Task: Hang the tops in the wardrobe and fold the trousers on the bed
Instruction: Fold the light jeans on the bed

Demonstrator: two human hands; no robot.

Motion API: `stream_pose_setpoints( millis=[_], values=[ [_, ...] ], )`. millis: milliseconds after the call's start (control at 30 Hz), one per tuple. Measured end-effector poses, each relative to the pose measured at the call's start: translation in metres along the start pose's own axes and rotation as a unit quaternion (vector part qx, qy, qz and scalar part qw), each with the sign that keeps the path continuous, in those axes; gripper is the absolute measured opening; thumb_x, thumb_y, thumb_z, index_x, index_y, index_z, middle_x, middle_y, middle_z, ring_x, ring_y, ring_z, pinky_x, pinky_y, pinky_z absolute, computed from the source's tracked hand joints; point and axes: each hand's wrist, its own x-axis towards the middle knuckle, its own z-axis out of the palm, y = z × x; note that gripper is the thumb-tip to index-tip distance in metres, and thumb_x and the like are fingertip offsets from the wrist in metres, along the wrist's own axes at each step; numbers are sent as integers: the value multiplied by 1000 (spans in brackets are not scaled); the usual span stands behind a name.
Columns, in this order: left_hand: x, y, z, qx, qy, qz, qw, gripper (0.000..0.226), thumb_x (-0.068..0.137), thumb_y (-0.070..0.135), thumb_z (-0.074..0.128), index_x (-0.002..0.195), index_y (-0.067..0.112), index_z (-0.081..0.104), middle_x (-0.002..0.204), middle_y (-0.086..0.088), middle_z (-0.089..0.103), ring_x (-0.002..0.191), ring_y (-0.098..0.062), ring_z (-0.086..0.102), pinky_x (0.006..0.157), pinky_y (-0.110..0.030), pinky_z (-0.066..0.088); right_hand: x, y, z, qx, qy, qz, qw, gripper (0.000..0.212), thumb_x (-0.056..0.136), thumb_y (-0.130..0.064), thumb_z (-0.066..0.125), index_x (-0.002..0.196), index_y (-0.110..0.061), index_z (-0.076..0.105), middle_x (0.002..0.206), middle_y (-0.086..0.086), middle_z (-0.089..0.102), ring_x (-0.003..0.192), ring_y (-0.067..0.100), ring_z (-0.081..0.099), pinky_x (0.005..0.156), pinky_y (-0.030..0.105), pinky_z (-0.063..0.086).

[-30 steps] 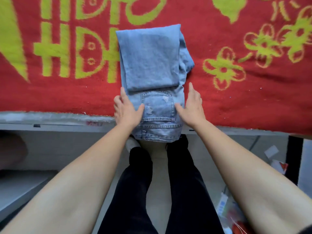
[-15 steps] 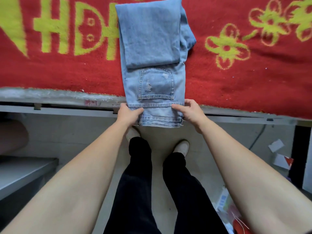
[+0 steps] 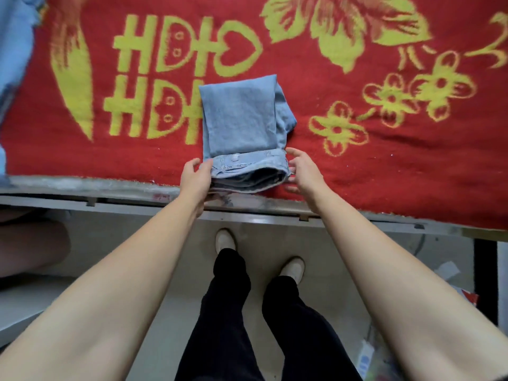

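The waist end of the jeans (image 3: 239, 119) has been folded up, on the bed (image 3: 384, 174). The fold is gripped by the left hand (image 3: 195, 178), fingers hidden underneath; the right hand (image 3: 303, 171) is spread open beside it.

Bare red blanket (image 3: 384, 166) flanks the folded jeans (image 3: 239, 119); pale blue cloth (image 3: 13, 50) (perhaps clothing) crowds far left.

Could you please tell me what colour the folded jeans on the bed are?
The jeans are light blue; head view.
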Motion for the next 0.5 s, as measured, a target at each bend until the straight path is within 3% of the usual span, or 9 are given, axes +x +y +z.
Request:
stream_pose_setpoints(
  millis=[100,167,233,367,433,500],
  values=[
    [12,48,-1,-49,-23,1,999,30,88,36,44,100,20,66,83,-4,74,68,-21,71,56,-29,52,13,-35,6,-6,-22,-48,999,34,92,-15,41,113,-29,64,96,-1,66,78,15,63,65,28,47],
    [33,68,-1,-72,-42,4,997,32,89,37,39,87,23,67,74,0,72,62,-18,67,53,-23,44,32,-49,13,-49,-17,-90,995,26,89,-8,51,107,-24,63,96,-1,67,85,14,64,71,31,51],
    [60,83,1,-87,-57,16,994,36,92,42,34,84,24,64,76,1,72,65,-15,62,57,-26,40,62,-61,17,-148,25,-154,977,18,90,-20,65,108,-21,65,97,-1,69,86,12,63,80,30,50],
    [119,106,16,-96,-88,21,991,31,93,46,38,93,25,62,77,8,71,64,-8,55,59,-25,40,129,-88,32,-275,131,-200,931,24,88,-50,66,91,-26,64,66,-13,56,61,0,50,58,22,35],
    [148,111,25,-90,-88,30,992,34,87,47,50,108,23,61,82,8,69,65,-9,53,59,-25,40,164,-95,40,-300,168,-198,918,26,89,-49,64,88,-24,65,60,-13,51,64,6,52,60,25,32],
    [174,110,35,-55,-67,54,995,65,82,45,59,139,18,42,100,4,68,85,-14,61,71,-31,47,190,-96,47,-302,194,-188,914,28,93,-41,62,113,-21,67,65,-16,53,84,13,60,75,25,38]
  ],
)
